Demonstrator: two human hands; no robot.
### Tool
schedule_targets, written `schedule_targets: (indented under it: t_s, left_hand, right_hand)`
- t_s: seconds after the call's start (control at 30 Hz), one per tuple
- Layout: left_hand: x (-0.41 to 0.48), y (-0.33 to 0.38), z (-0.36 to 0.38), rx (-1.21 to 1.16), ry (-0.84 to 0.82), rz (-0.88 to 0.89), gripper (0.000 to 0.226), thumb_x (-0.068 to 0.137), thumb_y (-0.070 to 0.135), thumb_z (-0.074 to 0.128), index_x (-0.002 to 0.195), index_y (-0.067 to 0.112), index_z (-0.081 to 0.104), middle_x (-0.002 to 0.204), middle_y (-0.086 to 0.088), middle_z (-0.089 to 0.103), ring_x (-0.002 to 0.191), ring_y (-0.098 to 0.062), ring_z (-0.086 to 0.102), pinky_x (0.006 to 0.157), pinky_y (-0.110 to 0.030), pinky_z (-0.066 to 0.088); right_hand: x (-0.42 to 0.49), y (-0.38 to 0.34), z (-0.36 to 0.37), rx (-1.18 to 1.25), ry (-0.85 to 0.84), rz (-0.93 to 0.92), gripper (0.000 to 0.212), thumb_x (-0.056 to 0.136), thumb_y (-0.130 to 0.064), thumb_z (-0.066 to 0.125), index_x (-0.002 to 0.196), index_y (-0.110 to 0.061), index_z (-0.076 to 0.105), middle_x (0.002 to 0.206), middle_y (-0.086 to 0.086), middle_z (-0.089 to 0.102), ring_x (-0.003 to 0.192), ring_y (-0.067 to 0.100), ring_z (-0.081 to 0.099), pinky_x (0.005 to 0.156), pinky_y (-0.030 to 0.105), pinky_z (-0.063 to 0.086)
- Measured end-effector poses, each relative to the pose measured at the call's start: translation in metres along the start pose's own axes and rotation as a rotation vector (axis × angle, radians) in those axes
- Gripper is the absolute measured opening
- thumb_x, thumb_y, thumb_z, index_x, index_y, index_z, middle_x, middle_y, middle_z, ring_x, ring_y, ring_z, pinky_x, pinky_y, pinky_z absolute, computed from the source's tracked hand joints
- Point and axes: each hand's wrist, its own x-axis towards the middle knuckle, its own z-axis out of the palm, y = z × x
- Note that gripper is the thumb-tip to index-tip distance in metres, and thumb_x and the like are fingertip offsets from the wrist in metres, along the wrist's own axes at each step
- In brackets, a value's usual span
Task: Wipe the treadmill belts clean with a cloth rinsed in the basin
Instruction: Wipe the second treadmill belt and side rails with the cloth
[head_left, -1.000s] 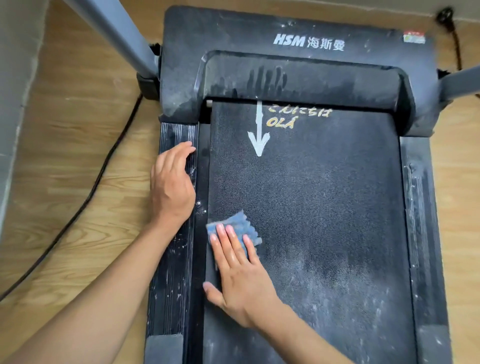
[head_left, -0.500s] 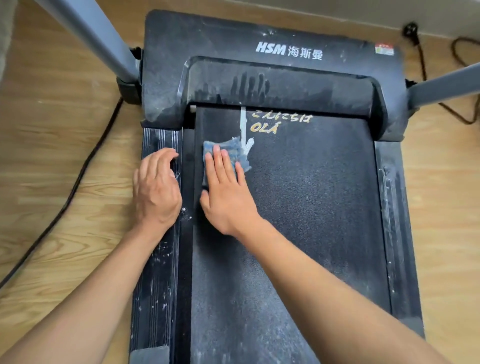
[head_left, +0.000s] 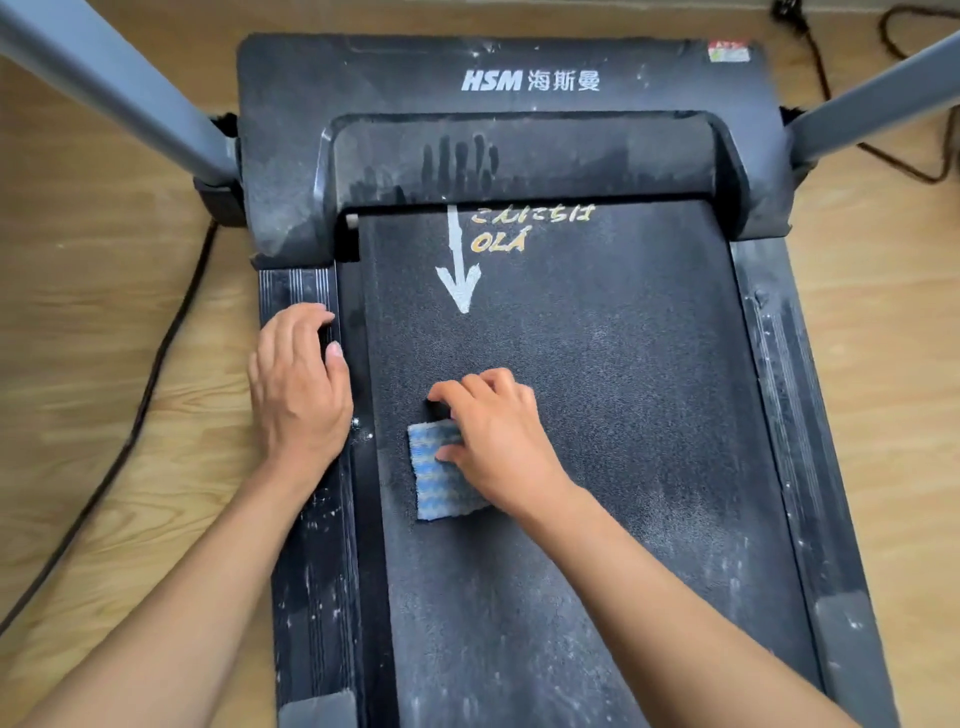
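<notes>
The black treadmill belt (head_left: 623, 415) fills the middle of the head view, dusty grey on its right and lower parts, with a white arrow and yellow lettering near its top. A folded blue and white cloth (head_left: 441, 483) lies on the belt's left half. My right hand (head_left: 498, 436) rests on the cloth's upper right part, fingers curled, gripping its top edge. On the left side rail (head_left: 311, 571), my left hand (head_left: 296, 384) lies flat, fingertips curled over the rail's inner edge. No basin is in view.
The dusty motor cover (head_left: 519, 156) with white HSM lettering sits above the belt. Grey uprights (head_left: 130, 88) rise at the left and at the right (head_left: 872, 104). A black cable (head_left: 140, 405) runs over the wooden floor at the left; more cable lies top right.
My right hand has drawn the cloth back down the belt from beside the arrow to the middle left, and its fingers have gone from flat to curled. My left hand stays on the rail.
</notes>
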Motion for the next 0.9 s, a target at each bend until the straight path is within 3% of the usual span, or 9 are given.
schedule_targets:
  t_s: [0.13, 0.2, 0.27, 0.37, 0.53, 0.57, 0.7, 0.8, 0.9]
  left_hand:
    - [-0.004, 0.012, 0.008, -0.041, -0.07, 0.031, 0.042, 0.1, 0.019, 0.047, 0.14, 0.008, 0.053, 0.151, -0.01, 0.053, 0.149, -0.029, 0.039, 0.123, -0.046, 0.031]
    - [-0.011, 0.018, 0.013, 0.055, -0.14, 0.071, 0.051, 0.105, 0.031, 0.041, 0.151, 0.008, 0.046, 0.162, -0.007, 0.043, 0.157, -0.025, 0.029, 0.127, -0.046, 0.025]
    - [-0.013, 0.021, 0.015, 0.135, -0.19, 0.103, 0.06, 0.106, 0.043, 0.038, 0.156, 0.009, 0.04, 0.168, -0.006, 0.035, 0.16, -0.023, 0.02, 0.13, -0.046, 0.018]
    - [-0.013, 0.019, 0.012, 0.149, -0.224, 0.101, 0.068, 0.103, 0.052, 0.037, 0.157, 0.01, 0.04, 0.169, -0.005, 0.033, 0.161, -0.021, 0.016, 0.131, -0.046, 0.013]
    - [-0.011, 0.019, 0.013, 0.134, -0.228, 0.087, 0.067, 0.103, 0.051, 0.036, 0.155, 0.009, 0.043, 0.168, -0.004, 0.034, 0.161, -0.019, 0.016, 0.131, -0.046, 0.015]
    - [-0.012, 0.018, 0.013, 0.131, -0.229, 0.089, 0.067, 0.103, 0.05, 0.036, 0.155, 0.009, 0.043, 0.169, -0.003, 0.034, 0.161, -0.018, 0.015, 0.131, -0.047, 0.015]
    - [-0.012, 0.018, 0.012, 0.13, -0.222, 0.098, 0.067, 0.103, 0.049, 0.033, 0.156, 0.009, 0.041, 0.169, -0.002, 0.033, 0.162, -0.016, 0.014, 0.131, -0.048, 0.015]
    - [-0.013, 0.024, 0.01, 0.105, -0.199, 0.078, 0.071, 0.101, 0.049, 0.036, 0.159, 0.009, 0.034, 0.167, -0.011, 0.036, 0.161, -0.022, 0.019, 0.13, -0.047, 0.016]
    - [-0.011, 0.026, 0.007, 0.102, -0.226, 0.065, 0.078, 0.097, 0.054, 0.038, 0.161, 0.011, 0.029, 0.166, -0.015, 0.035, 0.161, -0.023, 0.017, 0.13, -0.047, 0.015]
  right_hand:
    - [0.007, -0.001, 0.0, -0.014, -0.062, -0.093, 0.016, 0.092, -0.02, 0.071, 0.106, -0.024, 0.063, 0.106, 0.0, 0.054, 0.104, 0.026, 0.05, 0.086, 0.039, 0.039]
    - [0.0, 0.008, -0.003, 0.11, -0.079, -0.074, 0.014, 0.094, -0.013, 0.064, 0.096, -0.025, 0.057, 0.101, -0.003, 0.051, 0.092, 0.023, 0.053, 0.079, 0.039, 0.044]
    - [0.0, 0.035, -0.027, 0.333, -0.042, 0.059, 0.017, 0.095, -0.013, 0.062, 0.091, -0.025, 0.051, 0.09, -0.007, 0.055, 0.08, 0.014, 0.053, 0.072, 0.035, 0.045]
    - [0.008, 0.096, -0.079, 0.518, 0.218, 0.306, 0.017, 0.095, -0.015, 0.067, 0.093, -0.023, 0.053, 0.08, -0.009, 0.062, 0.069, 0.005, 0.053, 0.069, 0.029, 0.044]
    - [0.03, 0.184, -0.148, 0.263, 0.72, 0.345, 0.012, 0.091, -0.012, 0.061, 0.102, -0.015, 0.055, 0.105, 0.004, 0.062, 0.097, 0.025, 0.059, 0.085, 0.041, 0.048]
    - [0.034, 0.198, -0.148, 0.145, 0.71, 0.334, 0.016, 0.089, -0.011, 0.059, 0.103, -0.013, 0.055, 0.109, 0.007, 0.059, 0.101, 0.03, 0.057, 0.087, 0.044, 0.047]
    - [0.039, 0.219, -0.117, -0.203, 0.321, 0.37, 0.036, 0.079, -0.014, 0.06, 0.115, -0.012, 0.057, 0.122, 0.011, 0.053, 0.111, 0.04, 0.053, 0.087, 0.05, 0.05]
    - [0.045, 0.218, -0.119, -0.183, 0.417, 0.367, 0.041, 0.079, -0.019, 0.053, 0.117, -0.007, 0.06, 0.125, 0.014, 0.054, 0.115, 0.04, 0.053, 0.093, 0.051, 0.049]
    - [0.061, 0.221, -0.125, -0.115, 0.465, 0.398, 0.055, 0.092, -0.023, 0.05, 0.14, 0.003, 0.047, 0.15, 0.025, 0.042, 0.138, 0.044, 0.04, 0.116, 0.052, 0.036]
